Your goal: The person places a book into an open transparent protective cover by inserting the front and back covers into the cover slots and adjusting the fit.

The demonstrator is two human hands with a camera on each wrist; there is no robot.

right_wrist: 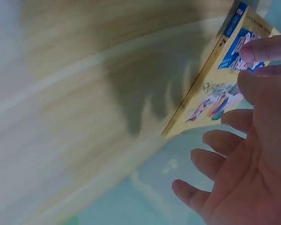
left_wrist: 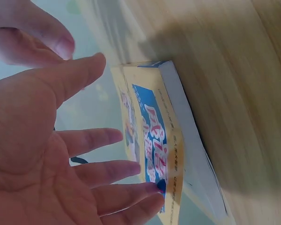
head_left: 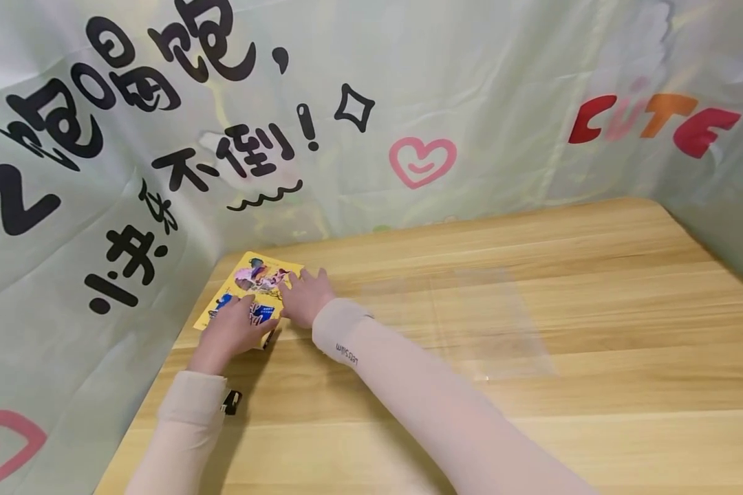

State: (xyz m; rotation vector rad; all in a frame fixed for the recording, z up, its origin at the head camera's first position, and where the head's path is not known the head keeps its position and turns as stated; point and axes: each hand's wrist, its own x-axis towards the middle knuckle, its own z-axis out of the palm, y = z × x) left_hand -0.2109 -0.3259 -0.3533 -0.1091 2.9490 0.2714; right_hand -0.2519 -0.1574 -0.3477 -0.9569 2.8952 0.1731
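A thick yellow book (head_left: 241,276) with blue title panels and cartoon figures lies flat at the far left corner of the table. Over its near part is my left hand (head_left: 230,331), fingers spread; in the left wrist view the fingertips are at the cover (left_wrist: 152,136), and contact is hard to tell. My right hand (head_left: 306,297) is at the book's right edge with its fingers apart. The right wrist view shows that hand (right_wrist: 239,154) beside the spine side of the book (right_wrist: 215,101), gripping nothing. The two thumbs are close together.
A clear plastic sheet (head_left: 501,323) lies on the wooden table (head_left: 625,385), right of the right forearm. A printed cloth (head_left: 483,130) hangs along the back and sides of the table. A small black object (head_left: 231,402) shows beside the left cuff.
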